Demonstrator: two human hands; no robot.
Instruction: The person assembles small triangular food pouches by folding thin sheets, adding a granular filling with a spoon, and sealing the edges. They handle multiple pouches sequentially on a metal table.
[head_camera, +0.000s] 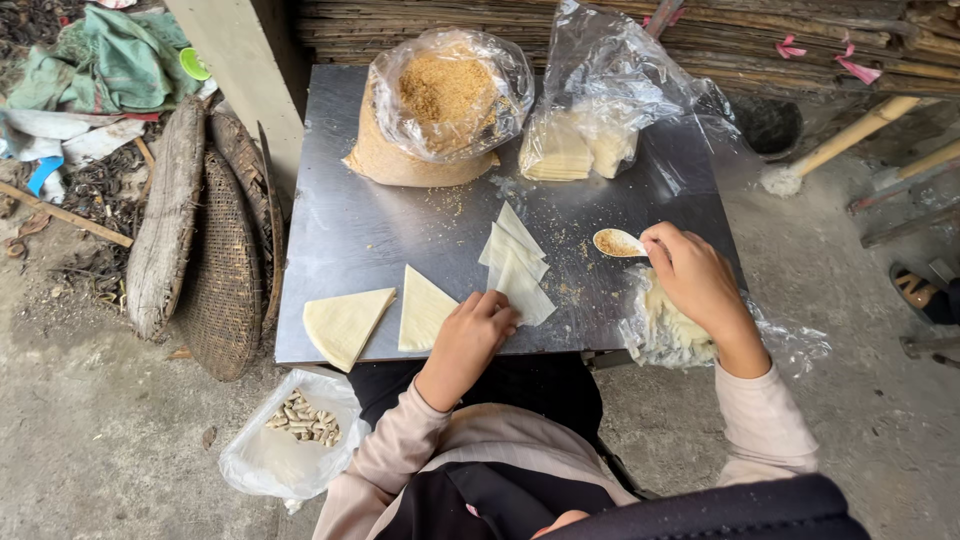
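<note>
**Wrappers laid out, spoon loaded with crumb**

Wrappers are the work here: thin, pale triangular sheets of dough on a steel table (340, 220). Farthest left, off the table, lie woven baskets (215, 270) on the ground, and below the table's near-left corner a clear bag of small pale pieces (300, 420). On the table, a broad triangular wrapper (345, 322) lies alone at the near edge; just beside it is a second one (425, 308). The left hand (470, 335) rests its fingertips, pressed down and not clenched, on the near end of a small fanned stack of wrappers (515, 265). Behind, an open bag of brown crumb filling (445, 100) stands next to a clear bag of more folded wrappers (580, 150). To the right, the right hand (695, 275) pinches the handle of a spoon (618, 242) heaped with the crumb, held just beside the stack, over a crumpled plastic sheet (690, 335).

The sheets look light, limp and easy to tear, and may cling to each other; lifting one by a corner, peeling slowly, seems the safest hold.
</note>
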